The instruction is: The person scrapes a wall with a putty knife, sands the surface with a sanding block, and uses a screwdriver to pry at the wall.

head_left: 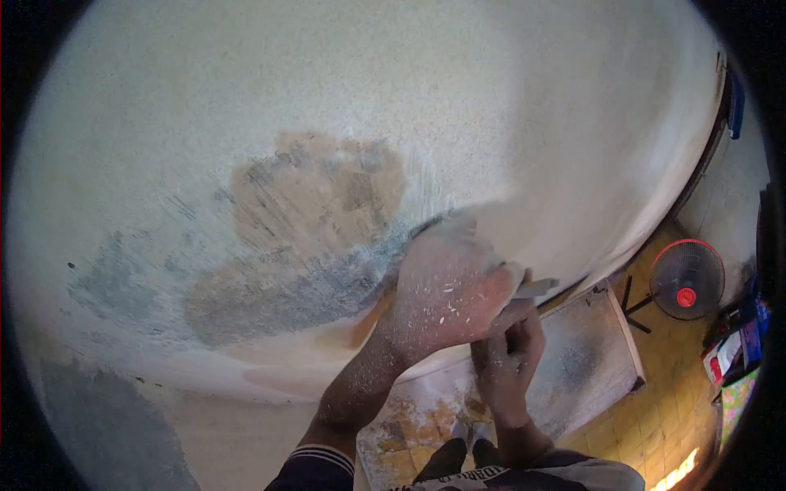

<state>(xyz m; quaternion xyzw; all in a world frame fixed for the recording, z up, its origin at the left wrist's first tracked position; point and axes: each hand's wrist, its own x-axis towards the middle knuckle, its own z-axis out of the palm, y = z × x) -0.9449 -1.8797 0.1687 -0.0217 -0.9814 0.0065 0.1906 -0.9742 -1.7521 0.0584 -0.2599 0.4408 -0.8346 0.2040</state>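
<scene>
a broad, curved pale surface point(409, 106) bears scratchy tan and grey patches; a red-rimmed fan point(688, 280) stands on yellow tiled floor point(589, 442). the dust-flecked left hand point(446, 286) lies against the surface, fingers mostly hidden, opening unclear. the right hand point(509, 368) curls just below a flat grey strip point(536, 288); whose grip holds it is unclear.

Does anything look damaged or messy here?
Yes. The large, curved, off-white surface has uneven brown and grey patches streaked with scratches, perhaps old damage or unfinished repair. White dust and flecks coat the person's left hand, and white residue lies on the yellow-brown tiled floor near their feet.
</scene>
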